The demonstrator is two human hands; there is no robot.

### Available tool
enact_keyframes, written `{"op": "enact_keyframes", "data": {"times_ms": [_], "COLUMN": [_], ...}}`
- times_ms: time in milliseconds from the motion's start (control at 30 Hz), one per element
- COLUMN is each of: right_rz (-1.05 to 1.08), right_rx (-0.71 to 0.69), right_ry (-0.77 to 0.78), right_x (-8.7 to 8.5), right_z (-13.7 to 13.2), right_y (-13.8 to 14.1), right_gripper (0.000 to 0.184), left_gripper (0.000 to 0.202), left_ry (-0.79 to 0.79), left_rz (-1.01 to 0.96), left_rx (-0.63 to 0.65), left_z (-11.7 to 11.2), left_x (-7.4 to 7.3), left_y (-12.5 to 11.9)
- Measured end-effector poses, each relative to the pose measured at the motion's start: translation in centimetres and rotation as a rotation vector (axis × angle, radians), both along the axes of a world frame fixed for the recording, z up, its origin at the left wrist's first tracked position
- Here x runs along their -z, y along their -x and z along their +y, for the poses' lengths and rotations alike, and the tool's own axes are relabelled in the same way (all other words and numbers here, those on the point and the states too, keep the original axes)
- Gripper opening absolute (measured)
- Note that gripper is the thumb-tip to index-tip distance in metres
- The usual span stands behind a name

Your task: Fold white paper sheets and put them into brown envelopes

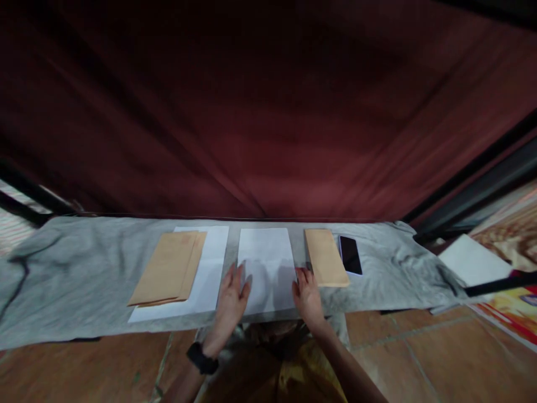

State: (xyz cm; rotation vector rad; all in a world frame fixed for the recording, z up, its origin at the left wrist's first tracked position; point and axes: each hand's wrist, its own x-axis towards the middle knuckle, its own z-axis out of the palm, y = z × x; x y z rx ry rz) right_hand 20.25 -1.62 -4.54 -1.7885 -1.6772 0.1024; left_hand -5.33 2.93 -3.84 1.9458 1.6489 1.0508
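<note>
A white sheet of paper [265, 257] lies on the grey cloth [84, 268] in front of me. My left hand [230, 299] rests flat on its lower left edge, fingers stretched out. My right hand [308, 296] lies flat at its lower right corner, fingers apart. Left of the sheet, a stack of brown envelopes [170, 267] sits on top of more white paper [210, 280]. To the right lies a single brown envelope [326, 256], with a black phone [350, 254] beside it. A black watch [202, 358] is on my left wrist.
A dark red curtain [268, 112] hangs behind the cloth-covered surface. Reddish floor tiles [84, 369] show below the near edge. At the right lie a white sheet [474, 260] and a colourful patterned mat [516, 313], crossed by a black bar [499, 285].
</note>
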Motion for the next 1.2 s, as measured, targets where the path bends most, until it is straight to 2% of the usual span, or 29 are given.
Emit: {"op": "enact_keyframes", "data": {"times_ms": [100, 200, 300, 400, 533, 667, 767, 900, 933, 1067, 1200], "right_rz": [-0.111, -0.205, -0.295, -0.335, -0.326, -0.313, -0.315, -0.336, -0.341, -0.346, -0.331], "right_rx": [-0.095, -0.150, -0.159, -0.161, -0.157, -0.163, -0.171, -0.200, -0.209, -0.210, -0.209], "right_ry": [-0.031, 0.026, 0.091, 0.108, 0.091, 0.076, 0.077, 0.104, 0.109, 0.115, 0.104], "right_x": [-0.8, -0.9, -0.5, -0.2, 0.0, 0.2, 0.3, 0.2, 0.2, 0.3, 0.6], "right_z": [1.0, 2.4, 3.1, 2.9, 2.4, 2.0, 1.7, 1.5, 1.5, 1.5, 1.6], "right_y": [2.0, 3.8, 4.5, 4.0, 2.9, 2.0, 1.6, 1.5, 1.4, 1.3, 1.2], "right_gripper": [0.046, 0.046, 0.044, 0.047, 0.050, 0.054, 0.055, 0.054, 0.054, 0.055, 0.055], "left_gripper": [0.057, 0.055, 0.054, 0.055, 0.058, 0.060, 0.057, 0.056, 0.058, 0.064, 0.066], "left_ry": [-0.082, -0.085, -0.065, -0.056, -0.069, -0.054, -0.088, -0.156, -0.151, -0.120, -0.122], "left_rz": [0.263, 0.467, 0.582, 0.598, 0.530, 0.489, 0.527, 0.619, 0.624, 0.611, 0.602], "left_rx": [0.108, 0.176, 0.212, 0.213, 0.239, 0.264, 0.320, 0.605, 0.628, 0.622, 0.619], "left_z": [0.5, 1.5, 2.1, 2.1, 1.7, 0.9, -0.1, -1.5, -1.8, -2.5, -2.7], "left_x": [-0.3, -0.4, -0.2, -0.1, -0.1, -0.8, -1.8, -2.0, -1.8, -0.5, -0.2], "left_y": [-2.8, -5.3, -6.2, -5.5, -3.1, -1.1, -1.8, -4.7, -5.3, -5.7, -5.1]}}
